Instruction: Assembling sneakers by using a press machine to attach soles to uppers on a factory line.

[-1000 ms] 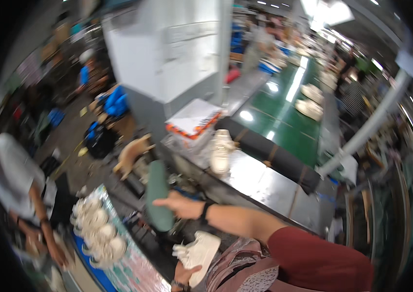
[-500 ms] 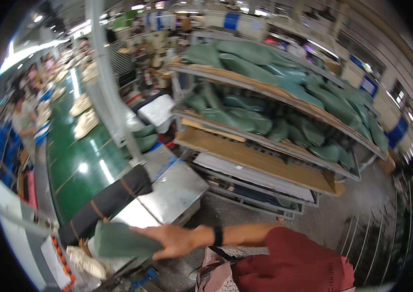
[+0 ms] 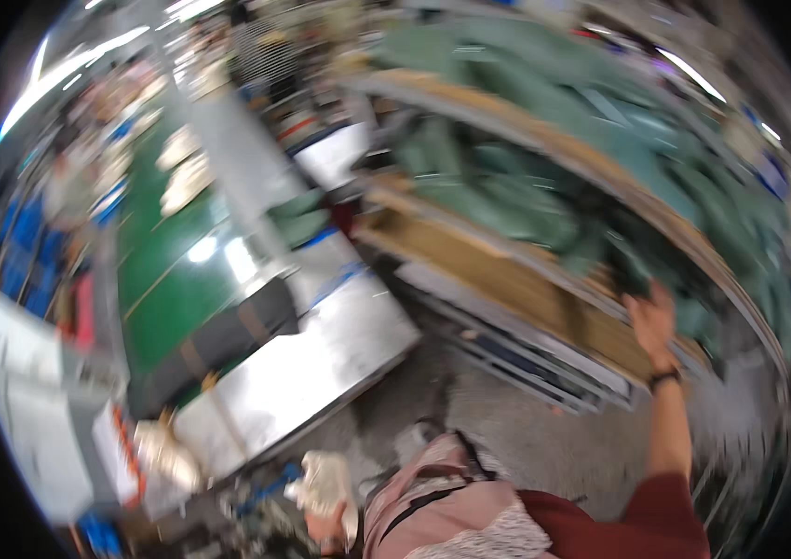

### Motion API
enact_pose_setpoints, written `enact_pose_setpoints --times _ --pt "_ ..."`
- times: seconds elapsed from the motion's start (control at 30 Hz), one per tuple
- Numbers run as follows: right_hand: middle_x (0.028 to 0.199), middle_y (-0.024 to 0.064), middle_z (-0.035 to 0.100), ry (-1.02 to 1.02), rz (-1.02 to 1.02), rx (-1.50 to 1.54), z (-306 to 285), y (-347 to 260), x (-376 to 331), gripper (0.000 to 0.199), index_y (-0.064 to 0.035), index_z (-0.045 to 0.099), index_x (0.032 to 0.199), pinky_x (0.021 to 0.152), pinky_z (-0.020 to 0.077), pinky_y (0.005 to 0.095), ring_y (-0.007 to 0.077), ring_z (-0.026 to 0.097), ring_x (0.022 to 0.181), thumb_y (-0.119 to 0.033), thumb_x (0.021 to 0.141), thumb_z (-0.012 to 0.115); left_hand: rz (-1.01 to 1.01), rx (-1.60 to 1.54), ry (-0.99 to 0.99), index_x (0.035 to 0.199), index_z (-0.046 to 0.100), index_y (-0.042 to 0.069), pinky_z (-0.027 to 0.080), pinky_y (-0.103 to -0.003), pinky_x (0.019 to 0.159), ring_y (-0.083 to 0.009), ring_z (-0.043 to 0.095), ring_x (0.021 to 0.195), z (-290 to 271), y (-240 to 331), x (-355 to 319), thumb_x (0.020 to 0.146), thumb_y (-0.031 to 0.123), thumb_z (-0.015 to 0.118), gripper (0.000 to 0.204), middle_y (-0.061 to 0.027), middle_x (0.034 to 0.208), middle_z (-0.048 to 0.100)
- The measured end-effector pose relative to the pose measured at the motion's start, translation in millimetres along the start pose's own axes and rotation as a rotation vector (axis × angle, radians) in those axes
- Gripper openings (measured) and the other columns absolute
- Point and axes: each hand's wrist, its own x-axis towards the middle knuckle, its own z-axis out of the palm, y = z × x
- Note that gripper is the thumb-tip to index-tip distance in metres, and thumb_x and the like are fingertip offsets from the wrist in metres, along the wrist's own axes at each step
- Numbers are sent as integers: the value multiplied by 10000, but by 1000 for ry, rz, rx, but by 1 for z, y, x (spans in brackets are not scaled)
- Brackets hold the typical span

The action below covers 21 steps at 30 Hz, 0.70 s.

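Note:
At the lower edge my left hand (image 3: 325, 529) is closed around a cream shoe (image 3: 324, 480), with part of the grip blurred. On the right, my right hand (image 3: 651, 321) reaches to the front edge of a rack shelf, a dark band on its wrist. Just above its fingertips is a dark green shoe last (image 3: 630, 265). Motion smears those fingers, so I cannot make out whether they grip it. Several more green lasts (image 3: 479, 182) lie on the shelf to the left of that hand, and others (image 3: 544, 112) are heaped above.
A metal rack with a brown board shelf (image 3: 470, 256) stands ahead and to the right. To the left, a green conveyor (image 3: 167, 289) carries cream shoes (image 3: 189, 182). A black roll (image 3: 218, 349) lies across its near end, beside a shiny metal table (image 3: 321, 373). Another cream shoe (image 3: 167, 454) sits below.
My right arm has swung from the metal table to the rack on the right; the green last it held over the table is gone from there. My left hand and its cream shoe have come into view.

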Motion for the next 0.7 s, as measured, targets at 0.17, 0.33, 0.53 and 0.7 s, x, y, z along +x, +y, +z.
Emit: enact_pose_setpoints --times 0.17,0.33,0.53,0.7 --pt "1383 203 558 504 -104 394 35 -54 -7 312 40 633 1227 1096 373 455 367 509 1282 -157 995 567 -114 9 251 1134 577 14 541 -478 834 -401 682 964 -34 54 24 542 553 916 868 -217 1063 698" --pt "1333 165 598 286 -443 739 25 -241 -28 380 10 608 1262 1105 376 432 340 534 1265 6 886 558 -184 4 562 1141 529 -10 526 -469 869 -407 650 1017 -117 85 89 549 514 920 882 -251 1106 668" --pt "1187 210 647 -190 -863 988 -4 -461 -138 349 22 633 1164 1001 468 413 364 611 1119 -20 818 605 -54 178 1010 1263 506 -15 469 -496 943 -410 594 1080 -191 -18 163 744 404 831 742 -247 1143 633" --pt "1215 207 623 -405 -1229 1025 -12 -601 -232 415 6 611 1197 1024 451 449 394 565 1163 -92 796 661 -201 -106 403 1131 592 79 533 -451 755 -367 672 823 -137 -123 98 799 419 769 507 -143 889 699"
